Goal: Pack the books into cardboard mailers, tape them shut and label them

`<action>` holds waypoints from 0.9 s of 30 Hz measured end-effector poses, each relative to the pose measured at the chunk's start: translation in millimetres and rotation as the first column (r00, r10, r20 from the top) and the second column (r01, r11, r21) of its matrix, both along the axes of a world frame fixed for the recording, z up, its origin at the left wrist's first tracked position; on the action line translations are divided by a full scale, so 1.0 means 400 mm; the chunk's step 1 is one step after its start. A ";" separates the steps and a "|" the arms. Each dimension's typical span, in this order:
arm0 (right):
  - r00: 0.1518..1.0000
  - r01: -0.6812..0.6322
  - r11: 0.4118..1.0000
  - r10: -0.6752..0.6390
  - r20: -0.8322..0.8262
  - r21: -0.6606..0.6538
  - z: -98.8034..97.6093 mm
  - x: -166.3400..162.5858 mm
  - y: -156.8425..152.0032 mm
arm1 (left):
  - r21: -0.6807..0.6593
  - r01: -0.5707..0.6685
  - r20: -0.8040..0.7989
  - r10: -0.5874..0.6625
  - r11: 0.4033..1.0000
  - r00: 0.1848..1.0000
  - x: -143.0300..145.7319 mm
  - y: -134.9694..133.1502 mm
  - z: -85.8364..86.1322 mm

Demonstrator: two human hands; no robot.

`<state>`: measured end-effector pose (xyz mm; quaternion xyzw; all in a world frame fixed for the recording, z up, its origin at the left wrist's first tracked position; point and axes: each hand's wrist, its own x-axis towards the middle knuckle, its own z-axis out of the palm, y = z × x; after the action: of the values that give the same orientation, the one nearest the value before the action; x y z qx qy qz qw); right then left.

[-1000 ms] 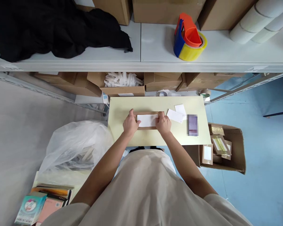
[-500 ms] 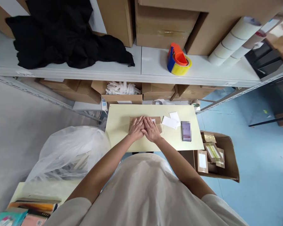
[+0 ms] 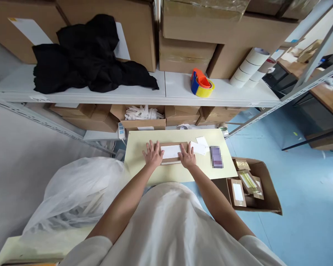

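A small cardboard box (image 3: 171, 160) lies flat on the pale yellow table (image 3: 138, 173), with a white label (image 3: 170, 151) across its upper face. At the box's left end is my left hand (image 3: 153, 156), fingers spread and thumb touching the label's edge. My right hand (image 3: 188, 157) rests over the right end with its fingers apart, the thumb side on the label. Just right of that hand lie white slips (image 3: 199, 148), and beyond them a purple, pixelated flat object (image 3: 217, 157).
An open carton (image 3: 270, 184) holding several labelled boxes stands right of the table. Plastic wrapping (image 3: 80, 188) bulges at the left. On the shelf (image 3: 177, 85) ahead are black cloth (image 3: 91, 59), a tape dispenser (image 3: 202, 84) and white rolls (image 3: 248, 68).
My hands have moved apart from the middle of the box to its two ends, uncovering the white label. The view has tilted up slightly.
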<state>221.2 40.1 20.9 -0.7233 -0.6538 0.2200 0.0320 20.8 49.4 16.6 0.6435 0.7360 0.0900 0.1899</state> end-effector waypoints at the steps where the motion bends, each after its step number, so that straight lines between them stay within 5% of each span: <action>1: 0.998 0.033 0.999 -0.034 -0.059 -0.005 -0.005 0.002 -0.004 | -0.036 -0.062 0.039 0.064 0.997 0.997 -0.013 -0.002 -0.003; 6: 0.917 0.193 0.981 -0.171 -0.361 0.024 -0.024 0.017 -0.044 | -0.129 -0.096 0.244 0.125 0.987 0.962 -0.061 -0.013 -0.018; 10: 0.790 0.341 0.935 -0.340 -0.510 -0.095 -0.017 0.016 -0.087 | -0.221 -0.054 0.313 0.123 0.974 0.942 -0.064 -0.023 -0.018; 19: 0.670 0.454 0.862 -0.496 -0.553 -0.224 -0.017 0.037 -0.202 | -0.217 0.054 0.292 0.012 0.975 0.956 -0.061 -0.070 -0.003; 23: 0.596 0.466 0.854 -0.497 -0.631 -0.233 0.003 0.098 -0.260 | -0.184 0.100 0.317 -0.038 0.978 0.948 -0.017 -0.089 0.037; 27: 0.470 0.525 0.823 -0.493 -0.732 -0.216 0.053 0.227 -0.339 | -0.099 0.242 0.373 -0.189 0.965 0.908 0.101 -0.089 0.105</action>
<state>311.9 -95.5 42.2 -0.7211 -0.3365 0.4704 0.3815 61.0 14.0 58.6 0.6782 0.6175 0.1319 0.3759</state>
